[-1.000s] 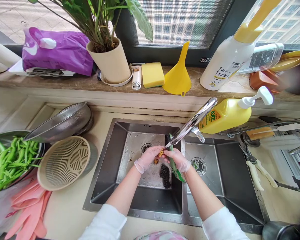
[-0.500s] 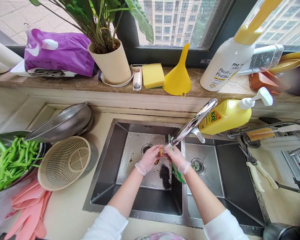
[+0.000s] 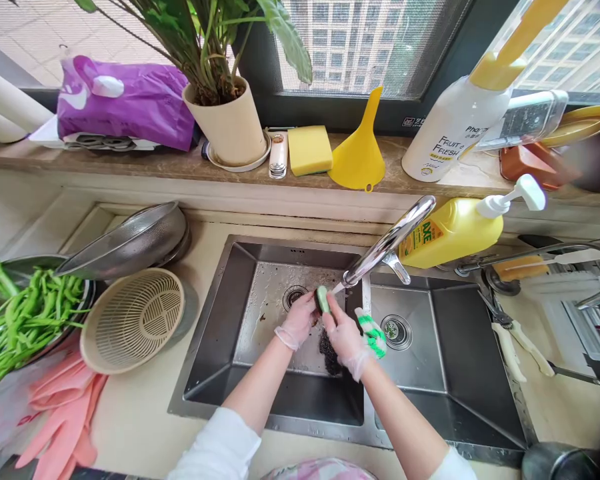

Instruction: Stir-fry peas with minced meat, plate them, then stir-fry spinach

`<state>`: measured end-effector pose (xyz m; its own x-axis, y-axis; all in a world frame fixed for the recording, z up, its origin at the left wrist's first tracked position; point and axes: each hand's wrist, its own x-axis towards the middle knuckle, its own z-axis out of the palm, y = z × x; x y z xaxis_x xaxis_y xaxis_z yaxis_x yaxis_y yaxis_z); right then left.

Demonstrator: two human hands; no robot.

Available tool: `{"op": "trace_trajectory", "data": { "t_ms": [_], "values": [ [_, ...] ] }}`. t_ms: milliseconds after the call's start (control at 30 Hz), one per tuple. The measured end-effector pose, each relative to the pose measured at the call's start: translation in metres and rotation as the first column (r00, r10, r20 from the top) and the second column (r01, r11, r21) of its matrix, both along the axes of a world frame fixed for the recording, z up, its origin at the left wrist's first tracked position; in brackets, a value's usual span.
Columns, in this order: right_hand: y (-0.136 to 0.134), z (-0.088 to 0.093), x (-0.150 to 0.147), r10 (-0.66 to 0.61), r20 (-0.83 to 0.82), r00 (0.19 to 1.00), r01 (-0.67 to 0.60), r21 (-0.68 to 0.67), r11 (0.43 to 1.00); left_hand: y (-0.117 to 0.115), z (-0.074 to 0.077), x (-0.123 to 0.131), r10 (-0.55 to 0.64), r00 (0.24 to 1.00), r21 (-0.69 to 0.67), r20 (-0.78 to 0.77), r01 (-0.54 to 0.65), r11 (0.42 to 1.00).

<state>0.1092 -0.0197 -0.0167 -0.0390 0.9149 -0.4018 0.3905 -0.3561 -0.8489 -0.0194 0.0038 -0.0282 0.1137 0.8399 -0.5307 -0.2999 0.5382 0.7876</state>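
Observation:
Both hands wear clear plastic gloves and meet over the left sink basin [image 3: 263, 320], under the faucet [image 3: 390, 240]. My right hand [image 3: 347, 337] grips a small pale-green brush [image 3: 323, 299] with a dark underside. Close against the brush, my left hand [image 3: 300, 321] has its fingers curled in; what they hold is mostly hidden. Water runs from the spout beside the brush. Below my right hand lies a black mesh scouring pad [image 3: 330, 353], partly covered. A green-and-white striped cloth [image 3: 373, 333] hangs over the divider, right of that hand.
On the left counter are a beige colander [image 3: 130, 320], a bowl of green peppers [image 3: 25, 313], metal strainers [image 3: 130, 240] and pink rubber gloves [image 3: 70, 413]. A yellow detergent bottle [image 3: 450, 233] leans behind the faucet. Scissors [image 3: 510, 327] lie right of the right basin [image 3: 445, 340].
The brownish knobby piece between my hands is now hidden. My right hand has turned and now holds the pale-green brush. The striped cloth shows on the divider, free of the hand.

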Motion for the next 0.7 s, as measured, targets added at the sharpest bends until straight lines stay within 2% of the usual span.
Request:
{"op": "trace_trajectory", "data": {
  "t_ms": [133,267,367,533,700],
  "values": [
    [0.008,-0.001,0.007,-0.063,0.029,0.998,0.063,-0.017,0.998,-0.008,-0.001,0.002,-0.010,1.000,-0.007,-0.008,0.010,1.000],
    [0.005,-0.001,0.009,-0.034,0.032,0.999,0.035,-0.019,0.999,-0.005,-0.003,0.003,0.011,0.997,0.037,-0.079,-0.008,0.999],
    [0.004,-0.001,0.009,-0.069,0.082,0.994,0.073,-0.053,0.996,-0.003,-0.003,0.004,-0.003,0.990,0.066,-0.138,0.012,0.998],
    [0.003,0.005,0.011,-0.077,0.075,0.994,0.078,-0.017,0.997,0.002,0.004,0.007,-0.012,0.963,0.138,-0.268,0.050,0.989],
    [-0.001,0.010,0.024,-0.101,0.165,0.981,0.101,0.011,0.995,0.007,0.015,0.009,-0.065,0.928,0.177,-0.366,0.138,0.975]
  ]
}}
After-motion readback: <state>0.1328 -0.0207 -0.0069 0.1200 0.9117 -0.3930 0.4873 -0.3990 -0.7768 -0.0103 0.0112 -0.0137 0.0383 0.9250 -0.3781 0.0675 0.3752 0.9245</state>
